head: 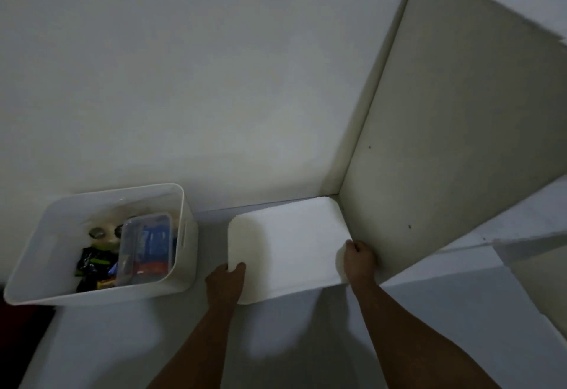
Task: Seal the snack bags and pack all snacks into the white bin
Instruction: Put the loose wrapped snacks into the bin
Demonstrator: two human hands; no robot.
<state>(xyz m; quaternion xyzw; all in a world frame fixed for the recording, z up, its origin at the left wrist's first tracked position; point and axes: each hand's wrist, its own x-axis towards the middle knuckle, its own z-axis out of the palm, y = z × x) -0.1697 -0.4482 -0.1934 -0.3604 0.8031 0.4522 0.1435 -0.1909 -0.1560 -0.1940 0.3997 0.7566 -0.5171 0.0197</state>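
An open white bin [181, 204] stands at the left on the pale surface. Inside it lie dark snack packets [92, 261] and a clear plastic box [144, 244] with blue and orange packs in it. To its right sits a white lidded bin, seen as a flat white lid [288, 241], pushed into the corner by the wall panel. My left hand [228, 278] grips the lid's left edge, thumb on top. My right hand [359, 258] grips its right edge with curled fingers.
A cream vertical panel [445, 128] rises at the right, right beside the lid and my right hand. A white wall [184, 82] stands behind both bins. The pale tabletop [276, 342] stretches toward me; its left edge drops off at the dark lower left corner.
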